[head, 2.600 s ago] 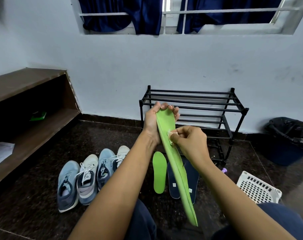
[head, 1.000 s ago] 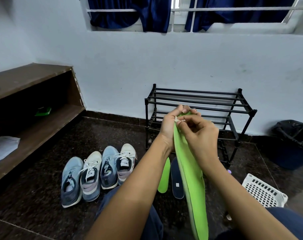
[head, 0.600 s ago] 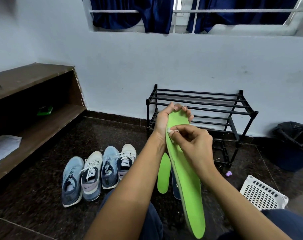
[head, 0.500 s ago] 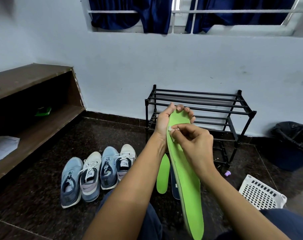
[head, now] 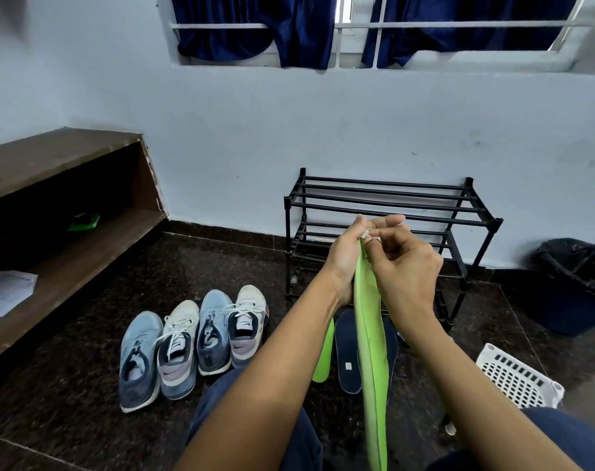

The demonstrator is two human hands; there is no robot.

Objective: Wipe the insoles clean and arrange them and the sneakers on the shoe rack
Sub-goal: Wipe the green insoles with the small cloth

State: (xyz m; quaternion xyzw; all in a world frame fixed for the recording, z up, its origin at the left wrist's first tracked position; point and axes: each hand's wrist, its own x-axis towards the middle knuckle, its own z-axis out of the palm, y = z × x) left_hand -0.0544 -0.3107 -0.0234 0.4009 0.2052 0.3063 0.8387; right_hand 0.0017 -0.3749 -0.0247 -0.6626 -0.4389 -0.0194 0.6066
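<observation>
The left hand (head: 345, 263) grips the green insole (head: 371, 351) at its far tip, long axis running down toward the lap; the right hand (head: 406, 270) pinches what seems a small wipe (head: 366, 235) against that tip.

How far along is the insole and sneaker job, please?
Done: nothing visible on the black metal shoe rack. In hand: left hand holds a bright green foam insole; right hand pinches a small white wipe against it. Left: racking four blue and white sneakers and navy and green insoles on the floor.
</observation>
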